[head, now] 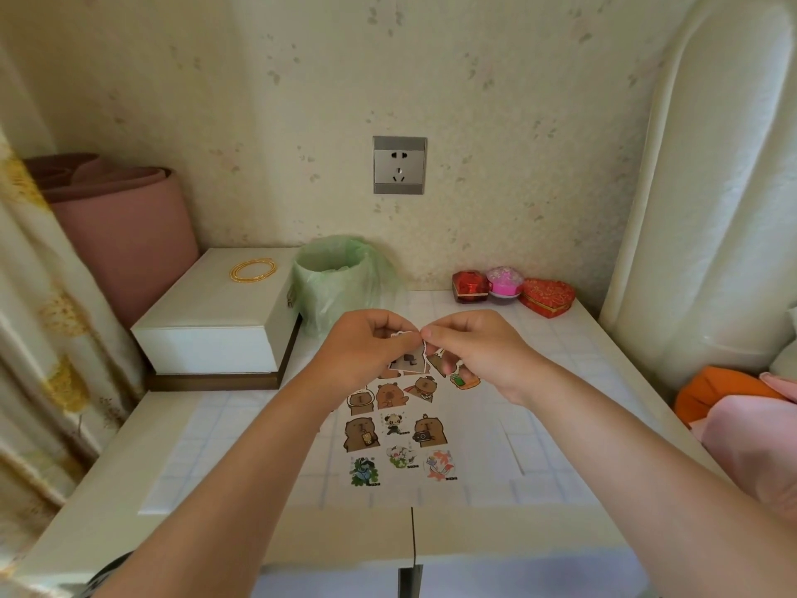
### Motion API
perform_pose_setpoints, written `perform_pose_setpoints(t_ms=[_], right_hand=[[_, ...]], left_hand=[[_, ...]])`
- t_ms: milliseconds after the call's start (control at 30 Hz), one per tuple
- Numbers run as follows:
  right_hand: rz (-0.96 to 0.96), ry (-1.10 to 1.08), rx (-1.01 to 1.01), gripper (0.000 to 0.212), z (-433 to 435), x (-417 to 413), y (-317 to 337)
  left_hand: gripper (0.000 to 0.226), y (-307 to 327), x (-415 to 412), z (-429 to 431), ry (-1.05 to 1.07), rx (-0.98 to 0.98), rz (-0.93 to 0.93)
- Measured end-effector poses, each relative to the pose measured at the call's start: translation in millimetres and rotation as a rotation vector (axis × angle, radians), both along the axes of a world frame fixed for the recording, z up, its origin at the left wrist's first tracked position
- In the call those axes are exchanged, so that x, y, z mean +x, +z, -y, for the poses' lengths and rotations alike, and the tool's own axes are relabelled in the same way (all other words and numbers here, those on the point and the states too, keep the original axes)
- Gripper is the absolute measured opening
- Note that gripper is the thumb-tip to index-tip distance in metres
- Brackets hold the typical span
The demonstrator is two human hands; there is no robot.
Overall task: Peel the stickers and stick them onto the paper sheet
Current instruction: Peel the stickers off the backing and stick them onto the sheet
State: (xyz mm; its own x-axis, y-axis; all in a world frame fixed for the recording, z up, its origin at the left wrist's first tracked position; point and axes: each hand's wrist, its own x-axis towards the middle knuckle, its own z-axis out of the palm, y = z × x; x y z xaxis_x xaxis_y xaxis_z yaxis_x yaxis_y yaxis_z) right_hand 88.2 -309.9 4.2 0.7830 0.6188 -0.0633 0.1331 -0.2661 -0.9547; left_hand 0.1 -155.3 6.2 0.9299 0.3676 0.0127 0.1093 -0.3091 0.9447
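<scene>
Head: both grips (366, 347) (474, 347) tip-to-tip on sticker (408, 360)

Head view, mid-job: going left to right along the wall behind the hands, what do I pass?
Rolled pink mat → white box → green-bagged bin → small red box → pink glittery container → red heart-shaped box → white padded headboard.

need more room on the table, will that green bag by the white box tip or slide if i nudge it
Probably slides or crumples: the green bag looks thin and filmy, so likely light. It stands tall and open-mouthed, so a high push may tip it.
</scene>
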Motion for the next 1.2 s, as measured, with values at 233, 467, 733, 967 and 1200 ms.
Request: perform_pose_setpoints(t_ms=[233,467,733,967,1200], right_hand=[[0.113,-0.021,-0.054,0.021,-4.4,-2.8,-6.6],[0.041,-0.005,-0.041,0.02,-0.8,-0.8,-0.6],[0.187,-0.054,-0.054,0.018,-2.0,-3.7,-5.0],[0.293,-0.031,-0.067,0.018,-3.5,-5.6,-8.8],[0.313,-0.031,-0.086,0.028,-3.6,-8.7,-7.0]], left_hand=[[0.008,-2.6,-0.2,1.4,0.018,0.021,-0.001],[0.004,-0.9,-2.0,0.7,0.005,0.017,-0.001],[0.008,-0.5,-0.5,4.7,0.026,-0.005,-0.003],[0.008,-1.2,0.3,7.0,0.043,0.005,0.003],[0.004,-2.6,1.0,6.3,0.044,0.028,0.004]])
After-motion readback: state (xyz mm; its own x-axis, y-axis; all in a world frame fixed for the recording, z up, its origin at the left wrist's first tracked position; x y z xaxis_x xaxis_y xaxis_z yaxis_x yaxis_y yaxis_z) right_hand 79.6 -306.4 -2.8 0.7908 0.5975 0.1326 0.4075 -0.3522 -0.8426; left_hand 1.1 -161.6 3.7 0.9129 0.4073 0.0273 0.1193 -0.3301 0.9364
